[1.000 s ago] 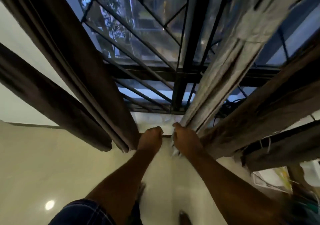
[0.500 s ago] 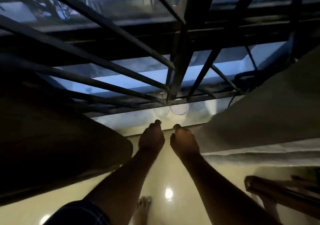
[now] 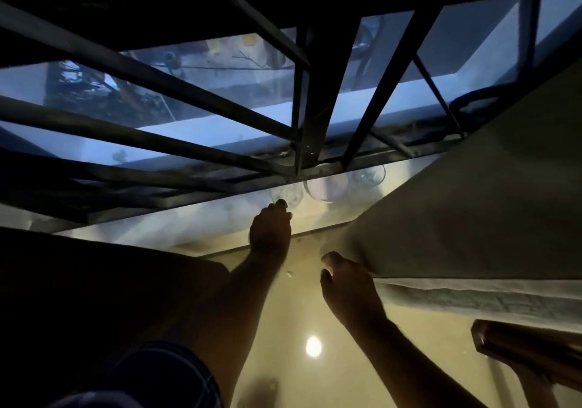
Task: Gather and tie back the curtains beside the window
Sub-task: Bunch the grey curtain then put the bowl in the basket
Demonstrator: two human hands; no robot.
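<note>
Glasses [image 3: 327, 185] line the sill [image 3: 189, 225] under bars [image 3: 176, 80] — right grip [image 3: 346, 285] holds curtain [image 3: 456, 203], left grip [image 3: 271, 231] unclear.

The left arm [image 3: 239, 307] and the right arm [image 3: 409, 354] are bare all the way to the left hand [image 3: 271, 228] and the right hand [image 3: 346, 285]. Fine hairs show along the left arm's edge. At the near left, beside that arm's base, is dark blue cloth [image 3: 163, 373] with a faint pale check. It is too dim to tell whether it is a sleeve or shorts.

Left hand [image 3: 271, 229] reaches ahead; right hand [image 3: 348, 288] nearer, fingers [image 3: 329, 260] curled.
</note>
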